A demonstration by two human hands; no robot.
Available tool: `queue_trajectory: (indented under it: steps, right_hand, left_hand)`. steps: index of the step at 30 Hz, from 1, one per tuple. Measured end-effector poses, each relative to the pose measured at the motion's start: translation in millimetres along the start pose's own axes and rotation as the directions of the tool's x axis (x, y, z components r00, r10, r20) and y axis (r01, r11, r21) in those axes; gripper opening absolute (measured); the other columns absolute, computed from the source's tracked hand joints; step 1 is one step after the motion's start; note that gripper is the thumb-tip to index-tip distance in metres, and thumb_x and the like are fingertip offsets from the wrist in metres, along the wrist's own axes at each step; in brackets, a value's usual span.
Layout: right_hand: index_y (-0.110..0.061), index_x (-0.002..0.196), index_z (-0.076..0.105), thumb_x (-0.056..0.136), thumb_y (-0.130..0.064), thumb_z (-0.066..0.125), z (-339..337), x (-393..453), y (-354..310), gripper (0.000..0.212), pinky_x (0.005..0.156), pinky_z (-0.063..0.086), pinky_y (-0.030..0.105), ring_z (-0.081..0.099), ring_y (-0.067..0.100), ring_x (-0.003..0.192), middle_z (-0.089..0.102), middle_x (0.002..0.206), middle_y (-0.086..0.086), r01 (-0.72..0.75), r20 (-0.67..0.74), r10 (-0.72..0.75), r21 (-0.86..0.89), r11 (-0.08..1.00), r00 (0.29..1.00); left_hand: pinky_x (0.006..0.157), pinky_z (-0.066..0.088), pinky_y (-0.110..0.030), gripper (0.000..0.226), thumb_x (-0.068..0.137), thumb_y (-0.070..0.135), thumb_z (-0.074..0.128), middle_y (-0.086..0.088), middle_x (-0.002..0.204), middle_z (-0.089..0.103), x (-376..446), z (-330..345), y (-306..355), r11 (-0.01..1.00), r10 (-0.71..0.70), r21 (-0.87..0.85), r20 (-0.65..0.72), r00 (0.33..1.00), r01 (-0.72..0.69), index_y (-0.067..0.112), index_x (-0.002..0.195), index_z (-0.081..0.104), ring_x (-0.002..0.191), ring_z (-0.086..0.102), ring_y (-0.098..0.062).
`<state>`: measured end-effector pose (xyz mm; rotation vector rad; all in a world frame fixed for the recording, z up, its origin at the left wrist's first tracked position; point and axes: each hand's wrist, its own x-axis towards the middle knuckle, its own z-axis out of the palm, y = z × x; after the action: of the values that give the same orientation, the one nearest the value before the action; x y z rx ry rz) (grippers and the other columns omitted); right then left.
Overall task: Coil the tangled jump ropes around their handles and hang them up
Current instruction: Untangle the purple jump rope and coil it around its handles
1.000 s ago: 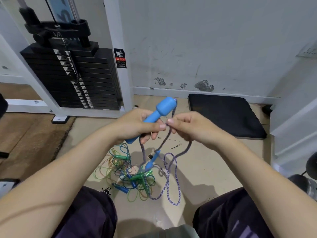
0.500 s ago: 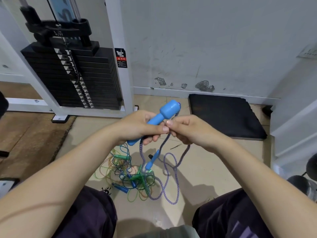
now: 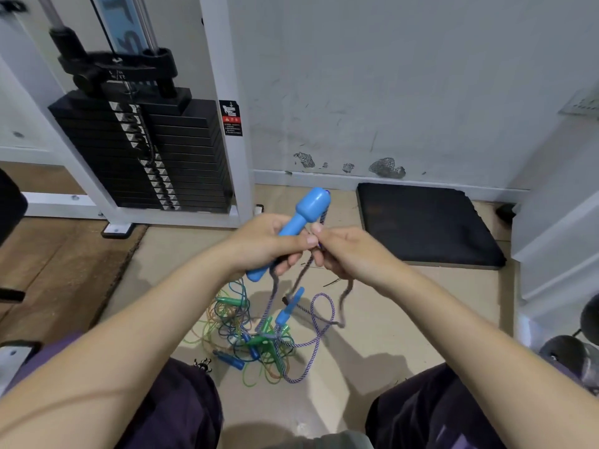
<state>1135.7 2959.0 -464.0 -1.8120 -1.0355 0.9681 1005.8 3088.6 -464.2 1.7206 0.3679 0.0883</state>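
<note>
Warning sticker [image 3: 230,118]: print unreadable.

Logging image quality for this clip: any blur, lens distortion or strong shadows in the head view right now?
Head view: the purple rope hanging below the right hand is smeared by motion; the blue handle in the left hand stays fairly sharp. Wide-angle bending shows in the white frame post. Arm shadows fall softly on the floor; no glare.
</note>
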Motion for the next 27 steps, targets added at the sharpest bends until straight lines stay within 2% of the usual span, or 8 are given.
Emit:
queue_trajectory:
  steps: [4,8,11,14,16,19,22,27]
  right_hand:
    - [-0.022,0.056,0.042,0.096,-0.039,0.056,-21.4,4.0,-3.9,0.046,0.043,0.018,0.023,0.023,0.010,0.045,0.031,0.051,-0.004,-0.007,-0.247,0.011,0.017,1.000,0.969]
    - [-0.021,0.056,0.032,0.089,-0.028,0.054,-52.9,6.9,4.7,0.040,0.051,0.015,0.028,0.022,0.014,0.051,0.028,0.059,0.004,-0.083,-0.571,0.061,-0.013,0.996,0.819]
    - [-0.018,0.048,0.040,0.093,-0.033,0.051,-44.8,8.0,7.6,0.048,0.049,0.023,0.025,0.029,0.012,0.043,0.035,0.046,-0.002,-0.053,-0.528,0.012,-0.063,0.997,0.849]
    - [-0.014,0.056,0.061,0.100,-0.041,0.045,-11.8,6.3,4.8,0.054,0.045,0.032,0.022,0.040,0.010,0.040,0.047,0.043,-0.003,-0.035,-0.265,0.014,-0.076,0.996,0.964]
    - [-0.015,0.057,0.059,0.101,-0.043,0.042,5.3,5.0,4.1,0.054,0.045,0.031,0.022,0.039,0.013,0.044,0.045,0.046,-0.001,-0.032,-0.142,0.028,-0.026,0.999,0.989]
    - [-0.020,0.048,0.042,0.099,-0.041,0.050,3.7,7.6,2.9,0.055,0.044,0.022,0.020,0.029,0.007,0.043,0.034,0.048,-0.007,-0.028,-0.212,0.017,-0.049,0.998,0.977]
    - [-0.023,0.053,0.030,0.091,-0.045,0.062,-17.6,9.7,4.0,0.054,0.049,0.014,0.029,0.020,0.009,0.047,0.020,0.050,-0.008,0.011,-0.339,-0.045,-0.102,0.995,0.940]
    - [-0.011,0.055,0.037,0.093,-0.041,0.061,-49.1,9.6,12.4,0.054,0.053,0.025,0.028,0.030,0.013,0.050,0.033,0.055,0.005,0.016,-0.480,-0.063,-0.102,0.995,0.875]
  left_hand:
    - [0.049,0.037,-0.022,0.014,0.093,0.017,0.065,-0.001,0.056,0.051,-0.5,-23.3,0.6,0.998,-0.054,-0.025,-0.060,0.997,0.053,0.003,0.091,0.066,0.044,0.042,-0.014]
    - [0.047,0.035,-0.021,0.015,0.091,0.017,0.067,0.001,0.054,0.047,-0.4,-38.4,-3.9,0.999,-0.048,-0.017,-0.249,0.967,0.046,0.003,0.089,0.061,0.042,0.038,-0.012]
    - [0.047,0.034,-0.022,0.015,0.091,0.016,0.068,-0.002,0.056,0.047,2.7,-25.0,-6.9,0.999,-0.038,-0.047,-0.245,0.969,0.027,0.006,0.086,0.059,0.042,0.039,-0.013]
    - [0.048,0.036,-0.024,0.013,0.092,0.014,0.067,-0.002,0.057,0.050,7.0,-2.0,-9.1,0.997,-0.030,-0.081,-0.183,0.983,0.015,0.006,0.084,0.060,0.043,0.040,-0.015]
    - [0.050,0.038,-0.027,0.014,0.093,0.014,0.066,-0.005,0.059,0.054,9.1,9.1,-10.6,0.995,-0.016,-0.098,-0.145,0.989,0.002,0.004,0.084,0.059,0.045,0.042,-0.018]
    - [0.055,0.041,-0.028,0.013,0.092,0.015,0.067,-0.003,0.059,0.056,9.4,7.5,-9.3,0.996,-0.024,-0.092,-0.125,0.992,0.013,0.008,0.083,0.061,0.047,0.045,-0.018]
    - [0.054,0.042,-0.024,0.015,0.091,0.018,0.070,-0.004,0.061,0.056,6.1,-10.0,-4.8,1.000,-0.026,-0.014,-0.143,0.989,0.024,0.009,0.082,0.061,0.048,0.046,-0.016]
    - [0.048,0.036,-0.021,0.025,0.089,0.021,0.071,-0.005,0.056,0.050,0.3,-28.4,-8.0,0.992,0.017,0.120,-0.340,0.940,0.026,0.000,0.081,0.059,0.045,0.041,-0.014]
